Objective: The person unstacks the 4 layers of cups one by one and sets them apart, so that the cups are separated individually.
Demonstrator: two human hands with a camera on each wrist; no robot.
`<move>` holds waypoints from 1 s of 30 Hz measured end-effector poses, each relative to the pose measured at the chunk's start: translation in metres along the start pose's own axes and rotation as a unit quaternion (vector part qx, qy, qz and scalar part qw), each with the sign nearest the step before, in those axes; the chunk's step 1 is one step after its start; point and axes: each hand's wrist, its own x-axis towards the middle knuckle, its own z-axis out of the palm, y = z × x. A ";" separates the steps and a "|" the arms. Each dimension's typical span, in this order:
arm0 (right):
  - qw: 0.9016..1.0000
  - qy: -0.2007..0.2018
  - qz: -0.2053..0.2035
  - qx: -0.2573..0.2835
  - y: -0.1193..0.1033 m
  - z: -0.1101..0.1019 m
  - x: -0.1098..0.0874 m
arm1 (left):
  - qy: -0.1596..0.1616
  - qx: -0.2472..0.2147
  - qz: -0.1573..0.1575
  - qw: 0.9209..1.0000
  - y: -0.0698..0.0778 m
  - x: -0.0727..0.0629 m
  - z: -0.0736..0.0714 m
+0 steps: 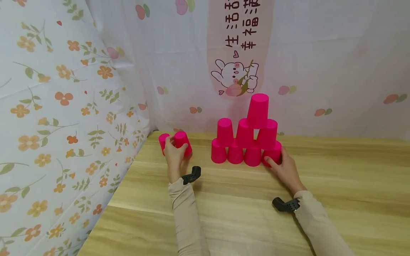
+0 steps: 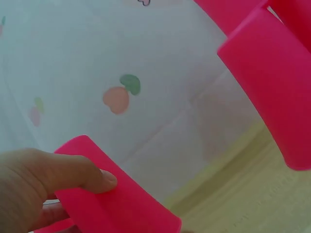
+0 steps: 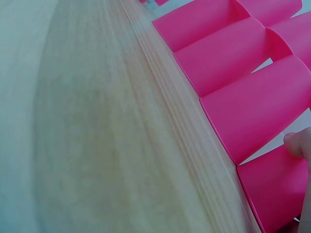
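Upside-down pink plastic cups stand in a stacked pyramid: several in the bottom row (image 1: 235, 153), three in the middle row (image 1: 225, 133), and a single top cup (image 1: 258, 111) over the right-hand pair. To its left, my left hand (image 1: 174, 153) grips a pink cup (image 2: 131, 201), thumb on its near side and fingers around behind. Another pink cup (image 1: 163, 140) stands just left of that one, partly covered by the hand. My right hand (image 1: 286, 169) holds the bottom row's rightmost cup (image 3: 272, 187), thumb in front; its other fingers are mostly hidden behind.
The wooden table (image 1: 237, 199) ends at a white printed curtain (image 1: 179, 64) close behind the cups. A floral cloth (image 1: 64, 117) hangs along the left edge. Each wrist carries a black camera mount (image 1: 192, 175).
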 end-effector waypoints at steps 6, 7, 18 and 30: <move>1.000 -0.003 0.007 -0.004 0.002 0.003 -0.003 | -0.013 0.016 -0.020 1.000 -0.011 -0.005 0.001; 1.000 -0.004 0.008 -0.004 0.002 0.003 -0.004 | -0.013 0.012 -0.022 1.000 -0.012 -0.005 0.002; 1.000 -0.002 0.006 -0.006 0.002 0.003 -0.003 | 0.018 -0.059 -0.026 0.998 -0.022 -0.004 0.000; 1.000 0.003 0.002 0.002 -0.001 0.001 -0.001 | 0.096 -0.018 -0.023 0.995 -0.029 0.004 0.003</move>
